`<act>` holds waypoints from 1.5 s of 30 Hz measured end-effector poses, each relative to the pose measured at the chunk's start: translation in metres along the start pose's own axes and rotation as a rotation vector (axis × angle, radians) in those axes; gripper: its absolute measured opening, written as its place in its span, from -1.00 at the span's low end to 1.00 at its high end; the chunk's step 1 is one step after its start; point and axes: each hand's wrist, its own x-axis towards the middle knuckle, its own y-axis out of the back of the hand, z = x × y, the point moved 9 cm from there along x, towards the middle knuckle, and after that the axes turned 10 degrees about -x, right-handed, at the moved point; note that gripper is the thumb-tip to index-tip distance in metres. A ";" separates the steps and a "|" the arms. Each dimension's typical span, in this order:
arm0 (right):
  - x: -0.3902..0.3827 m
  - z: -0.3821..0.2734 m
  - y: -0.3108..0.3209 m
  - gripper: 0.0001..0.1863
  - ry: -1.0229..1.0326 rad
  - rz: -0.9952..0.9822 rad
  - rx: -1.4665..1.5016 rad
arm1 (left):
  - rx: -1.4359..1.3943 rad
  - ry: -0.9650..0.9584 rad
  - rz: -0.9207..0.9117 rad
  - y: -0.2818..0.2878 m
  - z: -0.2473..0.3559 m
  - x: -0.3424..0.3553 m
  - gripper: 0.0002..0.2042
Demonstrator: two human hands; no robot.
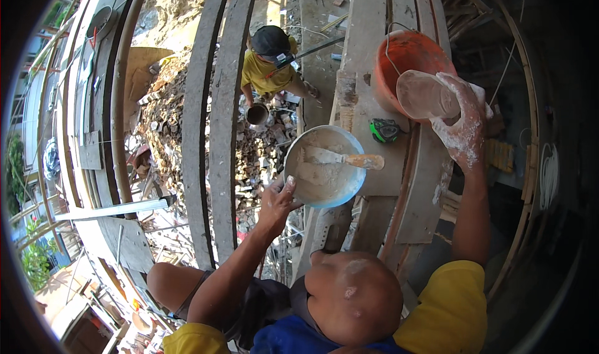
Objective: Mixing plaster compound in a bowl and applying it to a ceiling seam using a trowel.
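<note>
My left hand grips the lower left rim of a round bowl that holds pale, pasty material and a wooden-handled putty knife. My right hand, white with powder, holds a translucent plastic container, like a cut bottle, tilted at the mouth of an orange bucket on the planks. A green and black tape measure lies between the bowl and the bucket, on the boards. My bare knee shows below the bowl.
Wooden planks with gaps form a raised scaffold over rubble. Below, another person in a yellow top and cap holds a container. A pale straight bar lies at left. Bamboo poles run along the right, with a coiled cable beyond.
</note>
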 end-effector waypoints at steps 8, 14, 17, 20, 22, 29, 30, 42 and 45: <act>-0.018 -0.070 -0.006 -0.25 0.196 -0.074 -0.009 | -0.092 -0.022 0.004 0.007 0.011 -0.004 -0.55; -0.031 -0.097 -0.014 -0.32 0.326 -0.075 -0.036 | -0.089 -0.016 -0.001 0.006 0.019 -0.007 -0.50; -0.034 -0.103 -0.014 -0.37 0.372 -0.027 -0.071 | -0.097 -0.027 0.012 0.004 0.025 -0.010 -0.49; -0.034 -0.106 -0.012 -0.41 0.369 -0.049 -0.142 | -0.128 -0.032 -0.018 0.001 0.024 -0.008 -0.48; -0.035 -0.106 -0.009 -0.41 0.375 -0.042 -0.153 | -0.093 -0.048 -0.016 -0.002 0.024 -0.007 -0.47; -0.038 -0.108 -0.012 -0.43 0.392 -0.010 -0.202 | -0.052 -0.071 0.008 0.001 0.028 -0.009 -0.46; -0.038 -0.109 -0.011 -0.43 0.392 -0.012 -0.203 | -0.053 -0.069 0.007 0.001 0.027 -0.009 -0.46; -0.032 -0.105 -0.011 -0.34 0.354 -0.016 -0.133 | -0.068 -0.070 0.017 0.003 0.026 -0.007 -0.40; -0.022 -0.088 -0.014 -0.28 0.262 -0.051 0.064 | -0.074 -0.074 0.012 0.004 0.026 -0.006 -0.40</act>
